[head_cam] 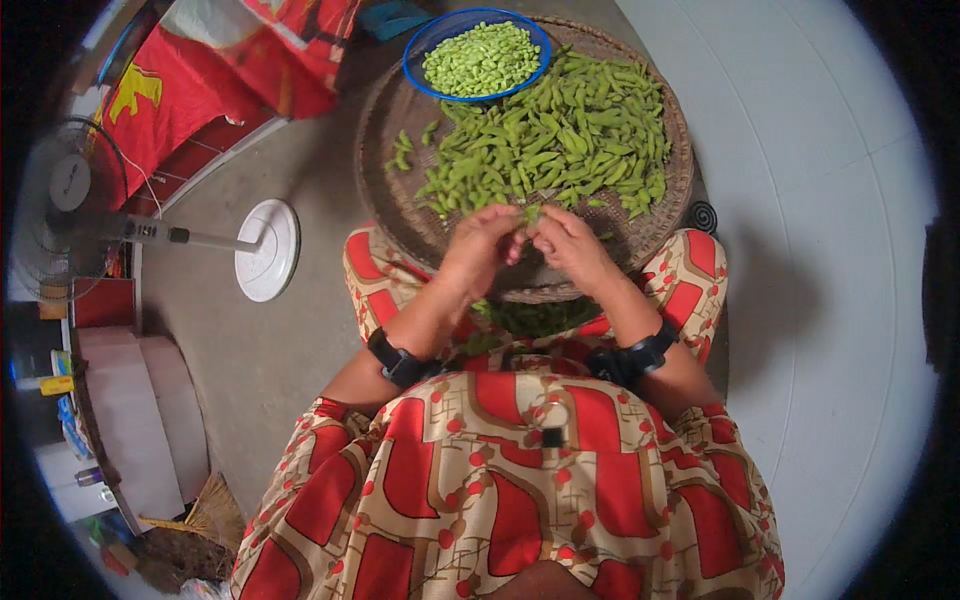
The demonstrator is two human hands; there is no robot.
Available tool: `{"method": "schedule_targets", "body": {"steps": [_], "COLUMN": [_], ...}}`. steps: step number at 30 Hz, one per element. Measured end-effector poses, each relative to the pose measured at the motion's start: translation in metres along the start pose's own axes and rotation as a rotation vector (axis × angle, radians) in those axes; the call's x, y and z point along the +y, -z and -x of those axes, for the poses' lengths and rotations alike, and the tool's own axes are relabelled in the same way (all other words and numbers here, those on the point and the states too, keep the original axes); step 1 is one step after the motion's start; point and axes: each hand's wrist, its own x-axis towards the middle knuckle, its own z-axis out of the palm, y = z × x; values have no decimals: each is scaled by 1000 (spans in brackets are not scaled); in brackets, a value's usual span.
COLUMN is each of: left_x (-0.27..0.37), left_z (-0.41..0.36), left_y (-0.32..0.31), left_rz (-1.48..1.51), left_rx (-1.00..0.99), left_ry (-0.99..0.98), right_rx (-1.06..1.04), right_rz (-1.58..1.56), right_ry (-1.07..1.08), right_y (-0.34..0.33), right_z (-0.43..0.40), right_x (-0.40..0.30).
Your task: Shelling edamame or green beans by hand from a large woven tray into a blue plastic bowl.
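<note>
A round woven bamboo tray [390, 199] lies before me, with a heap of green soybean pods [570, 135] across its middle and right. On its far edge rests a blue-rimmed mesh basket [546, 60] of shelled green beans [482, 60]. Over the tray's near part, my left hand [484, 240] and my right hand [566, 240] meet, pinching one green pod [532, 213] between their fingertips. A few pods [403, 150] lie apart at the tray's left. Dark green matter [544, 316], not clear in kind, is below the near rim.
A pedestal fan [71, 184] with a round white base [267, 250] stands at the left. Red cloth [225, 67] hangs behind it. A black coil [703, 216] lies right of the tray, near a pale wall [832, 225]. A straw broom [210, 514] is at lower left.
</note>
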Motion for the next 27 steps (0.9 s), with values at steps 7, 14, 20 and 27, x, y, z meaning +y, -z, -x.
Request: {"method": "schedule_targets", "body": {"steps": [7,14,20,27], "left_x": [4,-3,-9,-9], "left_z": [2,5,0,0], "left_y": [8,15,10,7], "left_rz": [-31,-1,-646,-683], "left_rx": [-132,-123,72,160], "left_ry": [75,-3,-597,-423], "right_rx": [-37,-123,173,251], "right_rz": [76,129,737,949], "right_ry": [-14,29,297,428], "right_y": [-3,1,-12,-16], "right_z": [2,-3,1,7], "right_x": [-1,7,5,1]}}
